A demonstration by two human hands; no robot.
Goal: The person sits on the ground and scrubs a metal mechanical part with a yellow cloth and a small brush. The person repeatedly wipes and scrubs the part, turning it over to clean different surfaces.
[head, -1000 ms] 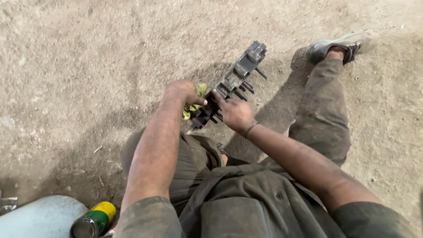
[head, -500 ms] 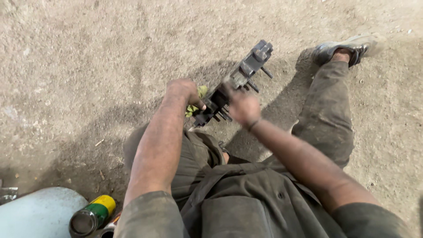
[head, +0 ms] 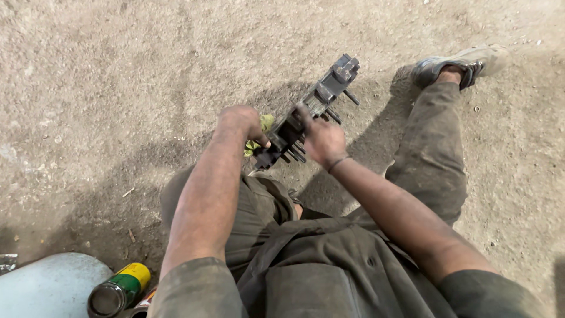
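A long dark metal engine part [head: 329, 91] with several bolts sticking out of its side lies slanted over the sandy ground in front of my knees. My left hand [head: 241, 123] is closed on its near end, together with a yellow-green rag [head: 262, 132]. My right hand [head: 318, 138] rests on the middle of the part, fingers laid along its top among the bolts.
I sit on bare dirt, with my right leg stretched out to a grey shoe [head: 465, 62]. At the lower left stand a green and yellow can [head: 120, 288] and a pale rounded container [head: 50, 285].
My right hand has slid a little farther up along the metal part. The part and my left hand have stayed about where they were.
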